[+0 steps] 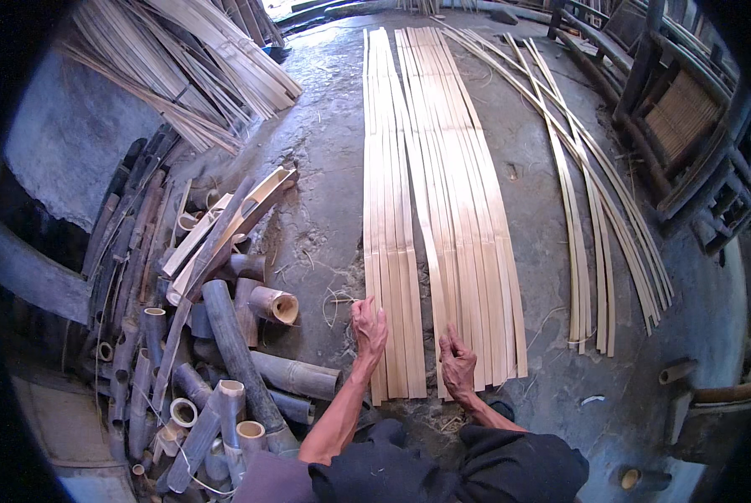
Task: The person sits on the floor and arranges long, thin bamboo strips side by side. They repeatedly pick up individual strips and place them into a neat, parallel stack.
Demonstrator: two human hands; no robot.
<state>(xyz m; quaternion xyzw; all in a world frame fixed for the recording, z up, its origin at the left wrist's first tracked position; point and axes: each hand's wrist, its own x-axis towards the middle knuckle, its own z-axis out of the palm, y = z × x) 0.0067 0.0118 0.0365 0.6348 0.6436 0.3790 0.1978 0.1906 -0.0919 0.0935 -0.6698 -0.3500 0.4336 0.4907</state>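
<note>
Long pale bamboo strips lie side by side on the floor, running away from me in two bands, a narrower left band [390,218] and a wider right band [468,218]. A thin gap parts them, widest near me. My left hand [369,329] is closed at the outer left edge of the left band, close to its near end; what its fingers hold is hidden. With fingers pinched, my right hand [458,360] grips a bamboo strip [427,243] at the inner edge of the right band. A thin loose strand [335,308] curls beside my left hand.
Cut bamboo tubes [296,373] and split pieces [233,222] pile up at the left. More strips [199,59] lean at the far left. Loose narrow strips [598,201] cross on the floor at the right, near a dark bamboo bench [681,109].
</note>
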